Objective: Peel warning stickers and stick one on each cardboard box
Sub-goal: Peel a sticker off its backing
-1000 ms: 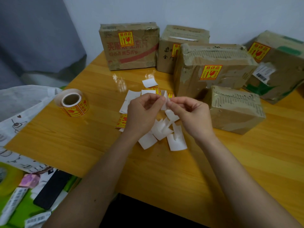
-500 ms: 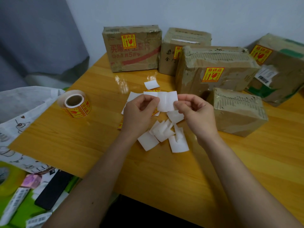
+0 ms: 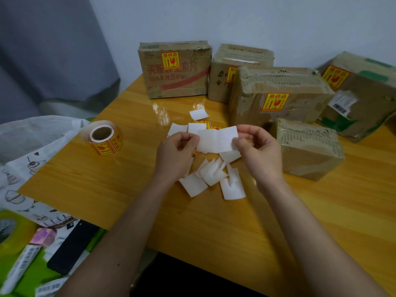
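Note:
My left hand (image 3: 174, 154) and my right hand (image 3: 260, 154) pinch the two ends of a white strip of sticker backing (image 3: 217, 139), held flat above the table with its white side toward me. Its printed side is hidden. Under it lie several white backing scraps (image 3: 211, 175) and a few yellow stickers (image 3: 202, 123). A small cardboard box (image 3: 308, 152) with no sticker showing stands just right of my right hand. Behind it, a bigger box (image 3: 278, 99), a left box (image 3: 174, 69) and a far-right box (image 3: 360, 91) each carry a yellow warning sticker.
A roll of yellow warning stickers (image 3: 104, 138) stands on the wooden table (image 3: 107, 181) to the left. Another box (image 3: 240, 69) stands at the back against the wall. Off the table's left edge lie a white bag (image 3: 32, 142), a black phone (image 3: 71, 247) and green clutter.
My hands have drawn apart, and the folded white piece between them has opened into a flat strip. The view has shifted slightly.

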